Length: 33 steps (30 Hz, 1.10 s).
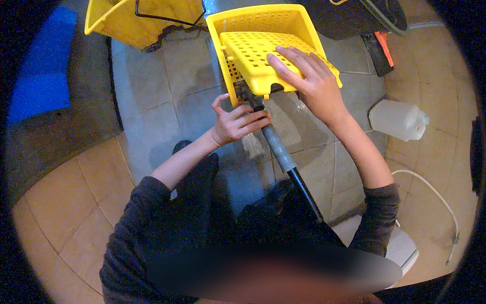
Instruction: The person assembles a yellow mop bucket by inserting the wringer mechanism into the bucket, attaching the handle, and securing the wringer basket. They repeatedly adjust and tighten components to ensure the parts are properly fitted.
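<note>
A yellow mop wringer (314, 28) is tipped in front of me, with its perforated press plate (253, 48) swung outward. My right hand (311, 81) lies over the plate's near right part, fingers stretched out on the holes. At the wringer's near left corner, my left hand (238, 121) is closed round the top of the handle (277, 147), with one finger up by the yellow rim. That handle has a grey grip and a black shaft running down toward my lap. The joint between handle and wringer is partly hidden by my left fingers.
A yellow bucket (144, 23) with a black wire handle stands at the far left. A translucent jug (397, 119) lies on the tiles at the right, near a pale cord (430, 185). Beyond are a dark container (354, 17) and an orange-edged object (383, 48).
</note>
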### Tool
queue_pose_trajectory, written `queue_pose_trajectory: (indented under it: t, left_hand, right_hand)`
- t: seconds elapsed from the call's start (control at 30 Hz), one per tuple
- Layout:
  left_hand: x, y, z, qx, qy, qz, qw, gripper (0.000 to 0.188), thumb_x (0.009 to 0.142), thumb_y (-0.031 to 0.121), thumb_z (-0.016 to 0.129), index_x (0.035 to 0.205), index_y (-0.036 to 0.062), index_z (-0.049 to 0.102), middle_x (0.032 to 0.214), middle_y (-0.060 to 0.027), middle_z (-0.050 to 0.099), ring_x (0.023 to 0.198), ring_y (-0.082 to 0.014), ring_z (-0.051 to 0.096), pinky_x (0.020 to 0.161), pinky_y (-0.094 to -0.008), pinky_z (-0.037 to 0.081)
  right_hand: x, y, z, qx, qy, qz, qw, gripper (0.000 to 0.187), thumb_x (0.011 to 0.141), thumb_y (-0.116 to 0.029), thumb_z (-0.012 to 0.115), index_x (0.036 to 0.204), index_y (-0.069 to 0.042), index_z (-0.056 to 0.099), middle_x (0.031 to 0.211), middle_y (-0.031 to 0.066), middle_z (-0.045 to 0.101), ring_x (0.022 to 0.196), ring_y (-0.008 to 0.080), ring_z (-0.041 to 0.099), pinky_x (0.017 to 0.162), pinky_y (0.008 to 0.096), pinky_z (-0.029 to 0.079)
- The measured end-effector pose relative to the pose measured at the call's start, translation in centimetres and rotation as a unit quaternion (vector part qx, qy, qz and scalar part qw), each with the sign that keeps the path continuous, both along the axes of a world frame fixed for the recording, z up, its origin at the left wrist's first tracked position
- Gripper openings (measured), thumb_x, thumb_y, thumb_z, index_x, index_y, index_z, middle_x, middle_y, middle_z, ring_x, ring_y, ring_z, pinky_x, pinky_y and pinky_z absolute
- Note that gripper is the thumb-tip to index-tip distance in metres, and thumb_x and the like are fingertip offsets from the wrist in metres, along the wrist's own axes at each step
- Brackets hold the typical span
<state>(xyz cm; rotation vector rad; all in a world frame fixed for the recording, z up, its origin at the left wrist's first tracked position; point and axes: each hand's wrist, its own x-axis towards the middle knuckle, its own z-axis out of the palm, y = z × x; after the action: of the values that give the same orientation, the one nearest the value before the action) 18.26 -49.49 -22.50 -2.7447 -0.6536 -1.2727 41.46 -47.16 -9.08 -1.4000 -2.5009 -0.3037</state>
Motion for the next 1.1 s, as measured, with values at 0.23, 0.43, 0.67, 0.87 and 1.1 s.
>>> queue_pose_trajectory:
  t: [0.23,0.43,0.67,0.87,1.1]
  left_hand:
    - [0.6,0.2,-0.6,-0.020,0.012,-0.002,1.000,0.027,0.081,0.035,0.064,0.108,0.0389,0.069,0.109,0.0195,0.066,0.086,-0.0054,0.057,0.099,-0.0543,0.025]
    - [0.3,-0.3,-0.6,-0.006,0.033,0.030,0.999,0.033,0.081,0.034,0.064,0.114,0.0378,0.067,0.113,0.0177,0.068,0.087,-0.0078,0.057,0.096,-0.0535,0.023]
    - [0.7,-0.9,0.9,-0.163,-0.003,-0.020,0.986,0.038,0.078,0.014,0.067,0.114,0.0255,0.068,0.112,0.0022,0.069,0.090,-0.0135,0.060,0.081,-0.0338,0.044]
    - [2.1,-2.6,2.8,-0.364,-0.069,0.012,0.929,0.052,0.069,-0.009,0.065,0.116,0.0142,0.063,0.126,-0.0068,0.053,0.090,-0.0213,0.061,0.079,-0.0346,0.054]
    - [1.9,-3.8,0.5,-0.620,-0.140,-0.059,0.770,0.053,0.070,-0.015,0.059,0.116,0.0111,0.063,0.134,-0.0101,0.039,0.102,-0.0229,0.057,0.083,-0.0290,0.051]
  right_hand:
    - [0.7,1.7,2.1,-0.054,0.045,-0.003,0.998,0.058,0.080,0.000,0.053,0.134,-0.021,0.055,0.125,0.0058,0.063,0.110,0.0284,0.063,0.091,0.0392,0.052]
    - [0.5,2.8,3.5,-0.045,0.068,-0.002,0.997,0.058,0.080,-0.004,0.055,0.134,-0.027,0.055,0.114,0.0067,0.068,0.097,0.0294,0.068,0.079,0.0387,0.056]
    - [0.7,2.9,4.6,-0.052,0.117,-0.033,0.991,0.058,0.080,-0.005,0.058,0.133,-0.029,0.056,0.117,0.0083,0.068,0.099,0.0310,0.068,0.079,0.0399,0.057]
    - [0.8,3.7,4.7,-0.065,0.123,-0.058,0.989,0.059,0.078,-0.005,0.060,0.132,-0.027,0.056,0.117,0.0096,0.067,0.099,0.0320,0.067,0.082,0.0402,0.056]
    - [1.6,1.3,5.6,-0.096,0.147,-0.048,0.983,0.061,0.075,0.001,0.060,0.130,-0.025,0.058,0.113,0.0119,0.068,0.100,0.0340,0.066,0.083,0.0410,0.055]
